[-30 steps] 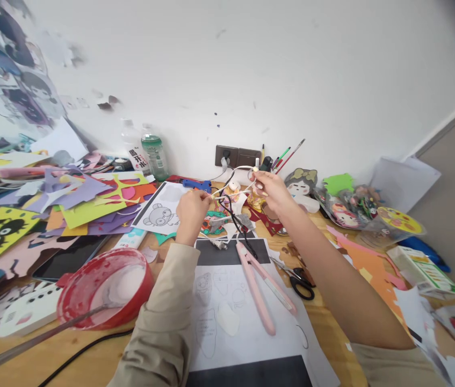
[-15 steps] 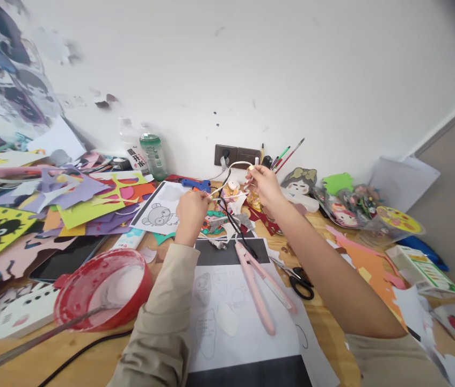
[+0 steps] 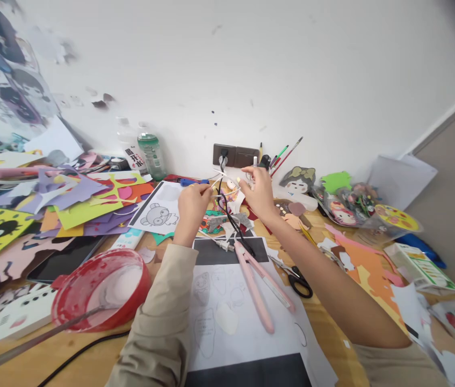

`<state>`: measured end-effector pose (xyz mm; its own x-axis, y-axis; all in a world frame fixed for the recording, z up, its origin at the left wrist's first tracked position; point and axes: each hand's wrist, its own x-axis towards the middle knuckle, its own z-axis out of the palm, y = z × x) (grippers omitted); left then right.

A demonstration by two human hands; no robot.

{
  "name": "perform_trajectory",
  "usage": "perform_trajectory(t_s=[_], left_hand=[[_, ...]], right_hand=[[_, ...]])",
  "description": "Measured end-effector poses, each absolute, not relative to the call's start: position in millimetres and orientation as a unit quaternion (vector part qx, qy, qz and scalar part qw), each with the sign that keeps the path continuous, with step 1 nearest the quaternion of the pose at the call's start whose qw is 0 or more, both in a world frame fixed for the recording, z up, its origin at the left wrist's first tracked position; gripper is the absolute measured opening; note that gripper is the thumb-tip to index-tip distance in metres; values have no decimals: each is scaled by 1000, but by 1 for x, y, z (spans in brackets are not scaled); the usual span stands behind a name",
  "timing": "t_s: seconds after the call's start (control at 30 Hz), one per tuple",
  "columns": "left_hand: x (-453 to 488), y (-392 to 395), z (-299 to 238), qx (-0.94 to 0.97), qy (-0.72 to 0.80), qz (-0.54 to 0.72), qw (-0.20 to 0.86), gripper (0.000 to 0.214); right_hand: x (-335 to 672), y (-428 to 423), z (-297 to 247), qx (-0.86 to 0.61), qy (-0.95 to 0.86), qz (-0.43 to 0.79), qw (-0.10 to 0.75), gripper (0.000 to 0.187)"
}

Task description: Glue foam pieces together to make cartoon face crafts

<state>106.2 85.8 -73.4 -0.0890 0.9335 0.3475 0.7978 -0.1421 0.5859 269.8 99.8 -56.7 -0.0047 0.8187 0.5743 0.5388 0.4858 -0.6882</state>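
Observation:
Both my hands are raised over the back of a cluttered wooden desk. My left hand [image 3: 192, 203] is closed in a pinch on a thin white cable [image 3: 219, 184]. My right hand [image 3: 256, 192] is closed on the same cable a little to the right, the two hands close together. A black cord [image 3: 230, 217] hangs between them and runs down to a pink hair straightener [image 3: 260, 285] lying on white printed sheets [image 3: 227, 317]. Behind the hands is a wall socket [image 3: 235, 156].
A red bowl of white paste with a spoon [image 3: 102, 293] stands front left. Black-handled scissors [image 3: 298, 282] lie right of the straightener. Coloured paper cut-outs [image 3: 82, 199] pile up on the left, bottles [image 3: 151, 153] and a pen holder [image 3: 279, 158] stand by the wall, and cartoon cut-outs [image 3: 348, 215] lie right.
My right hand has moved left toward my left hand, so the loop of white cable between them has shrunk. The view has shifted slightly.

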Motion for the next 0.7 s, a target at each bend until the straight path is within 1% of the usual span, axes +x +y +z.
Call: perform_trajectory(t_s=[0.07, 0.13, 0.2, 0.27, 0.37, 0.53, 0.7], left_hand=[[107, 84, -72, 658, 647, 371, 107, 27], [108, 82, -69, 646, 646, 389, 117, 27], [108, 82, -67, 633, 646, 407, 129, 27], [108, 82, -66, 625, 637, 424, 153, 26], [109, 82, -65, 616, 612, 449, 211, 26], [109, 80, -61, 573, 545, 498, 355, 29], [106, 76, -55, 524, 469, 524, 481, 33]], right_hand=[[270, 89, -60, -484, -733, 90, 470, 18], [268, 80, -64, -466, -787, 69, 399, 18], [262, 74, -69, -447, -828, 78, 329, 19], [254, 70, -76, -442, -846, 100, 280, 16], [239, 63, -84, -468, -848, 122, 216, 18], [222, 56, -86, -528, -820, 149, 165, 23], [216, 59, -86, -546, -801, 178, 166, 30]])
